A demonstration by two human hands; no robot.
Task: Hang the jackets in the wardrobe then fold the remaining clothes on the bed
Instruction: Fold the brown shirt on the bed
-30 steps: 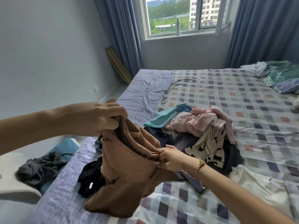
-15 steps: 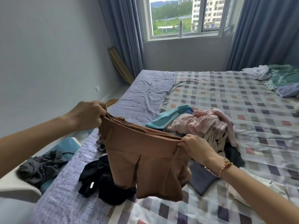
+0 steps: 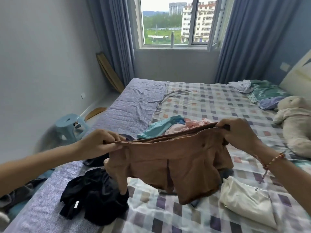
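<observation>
Two hands hold a pair of brown shorts [image 3: 168,162] up over the near half of the bed [image 3: 210,101]. The left hand [image 3: 99,143] pinches the left end of the waistband and the right hand [image 3: 235,133] is clamped on the right end, so the band is stretched between them and the legs hang clear of the sheet. The spread cloth hides most of the clothes pile [image 3: 158,126] behind it; only teal and pink edges show above the band. A black garment [image 3: 94,199] lies crumpled on the near left, just under the left leg, and a white garment [image 3: 244,199] lies on the near right. A plush toy [image 3: 296,121] lies at the right edge, with a green pillow [image 3: 267,93] beyond it. A pale blue stool [image 3: 70,126] stands on the floor to the left, and the window [image 3: 168,22] is on the far wall.

A second ago the shorts were bunched low between hands held close together. Since then the hands have spread wide and risen, and the shorts now hang flat.
</observation>
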